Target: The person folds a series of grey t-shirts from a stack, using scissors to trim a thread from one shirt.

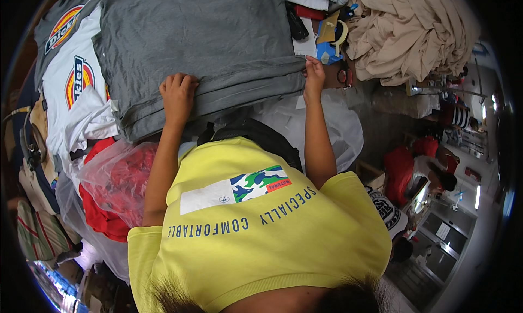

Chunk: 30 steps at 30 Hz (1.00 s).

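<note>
And here the grey cloth [201, 29] is lying flat ahead of the person, its near edge bunching into long folds, and that strip is what both hands are working along! Its long axis is running left to right, climbing a little toward the right corner. The right hand [313, 78] is sitting right at that corner, pinching it between thumb and fingers, so nearly all the cloth is stretching away to its left. The left hand [178, 97] is resting well in from the left end, back upward, fingers curling down onto the folds; whether it's gripping or merely pressing, I cannot tell. So the right is owning the corner, while the left is lying nearer the far-left end, with a good stretch of folded edge spanning between them.

Now the arms: the left forearm is slanting up from the lower left, the right is standing almost upright in view, wrist close to the table's side. Left of the cloth a white shirt [62, 119] is lying; to the right, beyond the tape [340, 34], a beige heap [408, 35] is sprawling.
</note>
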Tool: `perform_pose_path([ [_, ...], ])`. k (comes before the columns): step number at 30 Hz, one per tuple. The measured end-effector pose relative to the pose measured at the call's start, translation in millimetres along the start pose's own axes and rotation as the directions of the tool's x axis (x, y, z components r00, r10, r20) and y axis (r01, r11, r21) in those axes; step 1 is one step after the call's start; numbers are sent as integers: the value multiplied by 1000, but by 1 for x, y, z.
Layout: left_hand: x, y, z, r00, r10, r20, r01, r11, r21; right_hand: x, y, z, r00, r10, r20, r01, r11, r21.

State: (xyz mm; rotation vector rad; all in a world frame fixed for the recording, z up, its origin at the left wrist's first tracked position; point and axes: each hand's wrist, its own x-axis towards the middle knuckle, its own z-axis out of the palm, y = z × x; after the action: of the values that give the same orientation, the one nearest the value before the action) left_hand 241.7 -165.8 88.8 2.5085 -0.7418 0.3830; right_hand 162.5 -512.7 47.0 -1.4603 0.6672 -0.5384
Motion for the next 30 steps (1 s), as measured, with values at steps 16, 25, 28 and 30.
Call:
perform_pose_path([
  [16,-9,10,-40,993,120,-1,-115,955,273,-50,-59,21,944,-250,214,273,959,-83],
  [25,19,77,-158,952,136,274,117,666,-737,-140,-98,146,266,13,964,655,731,-191],
  [28,1,59,-213,912,281,298,152,442,-884,-86,-130,155,478,-140,867,402,912,-74],
  [30,-6,51,-228,964,-159,214,265,645,-717,-61,-158,163,572,-231,787,214,968,128],
])
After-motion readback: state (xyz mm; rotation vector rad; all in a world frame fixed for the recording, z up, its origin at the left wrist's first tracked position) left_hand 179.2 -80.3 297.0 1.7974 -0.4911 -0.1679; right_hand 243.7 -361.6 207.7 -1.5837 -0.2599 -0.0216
